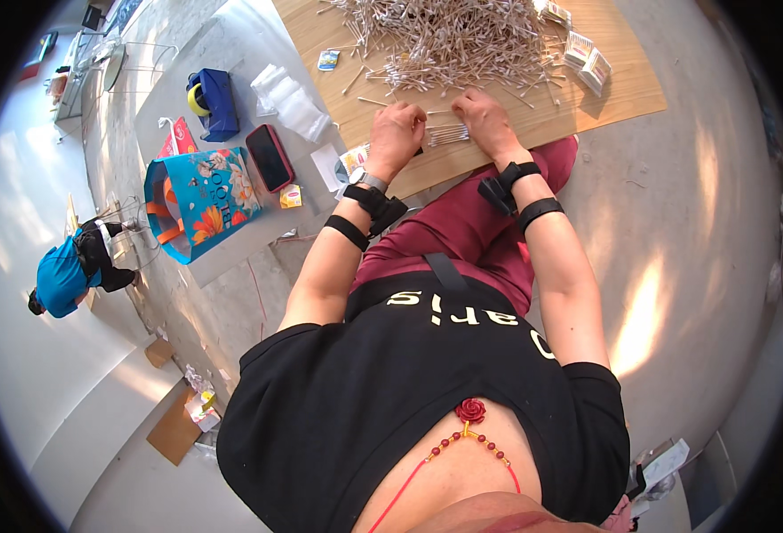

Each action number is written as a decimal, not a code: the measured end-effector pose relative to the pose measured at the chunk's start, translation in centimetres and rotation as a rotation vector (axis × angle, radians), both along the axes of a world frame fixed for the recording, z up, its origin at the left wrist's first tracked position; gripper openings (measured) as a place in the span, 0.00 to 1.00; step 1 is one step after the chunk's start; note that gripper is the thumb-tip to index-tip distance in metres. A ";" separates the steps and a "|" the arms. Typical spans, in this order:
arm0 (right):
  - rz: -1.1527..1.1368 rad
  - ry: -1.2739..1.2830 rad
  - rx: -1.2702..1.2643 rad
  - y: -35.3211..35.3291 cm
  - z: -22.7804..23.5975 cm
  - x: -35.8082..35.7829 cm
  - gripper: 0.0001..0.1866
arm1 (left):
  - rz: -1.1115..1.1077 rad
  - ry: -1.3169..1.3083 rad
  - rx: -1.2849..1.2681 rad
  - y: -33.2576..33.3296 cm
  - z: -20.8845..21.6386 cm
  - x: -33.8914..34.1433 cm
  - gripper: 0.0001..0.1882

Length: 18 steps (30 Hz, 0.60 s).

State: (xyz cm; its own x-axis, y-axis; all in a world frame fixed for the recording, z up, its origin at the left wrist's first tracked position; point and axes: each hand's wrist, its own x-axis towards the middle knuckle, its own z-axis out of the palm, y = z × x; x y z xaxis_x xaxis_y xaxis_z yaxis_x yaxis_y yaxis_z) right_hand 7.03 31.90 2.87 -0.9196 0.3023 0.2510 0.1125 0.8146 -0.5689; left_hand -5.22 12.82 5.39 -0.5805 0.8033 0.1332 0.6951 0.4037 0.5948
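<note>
A large heap of cotton swabs [453,40] covers the far part of the wooden table. My left hand [397,139] rests by the near table edge with its fingers curled together. Its fingertips face the other hand, and whatever they hold is hidden. My right hand [487,124] is a little to the right, also with bent, closed fingers, its fingertips at the near fringe of the heap. Between the two hands lies a small row of cotton swabs [447,134], side by side. What the right fingers pinch is too small to make out.
Filled swab packs [595,71] sit right of the heap. To the left are a phone [270,158], a blue tape dispenser [218,107], clear plastic bags [290,100] and a flowered shopping bag [203,200]. Another person [70,271] bends down at far left.
</note>
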 end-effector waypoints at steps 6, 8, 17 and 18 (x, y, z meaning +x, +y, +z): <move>0.018 0.030 -0.007 -0.9 1.1 1.0 0.05 | 0.117 -0.039 0.048 1.2 0.6 -0.6 0.06; -0.108 0.052 -0.093 -0.7 0.9 0.9 0.05 | 0.139 0.042 0.074 2.3 0.7 -0.7 0.07; -0.323 0.078 0.188 1.6 1.6 -2.4 0.08 | 0.082 0.321 0.068 6.2 -0.6 -2.0 0.05; -0.305 0.066 0.222 1.8 1.6 -2.8 0.09 | 0.068 0.354 0.033 6.4 -0.8 -2.2 0.06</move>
State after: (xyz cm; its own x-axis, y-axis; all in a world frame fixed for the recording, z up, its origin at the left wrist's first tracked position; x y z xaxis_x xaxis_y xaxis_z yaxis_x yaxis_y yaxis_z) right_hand 4.19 33.72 4.49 -0.7753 0.4911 0.3972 0.3378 0.8537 -0.3963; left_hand -7.41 19.23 4.61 -0.5454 0.7566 0.3607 0.8328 0.4404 0.3355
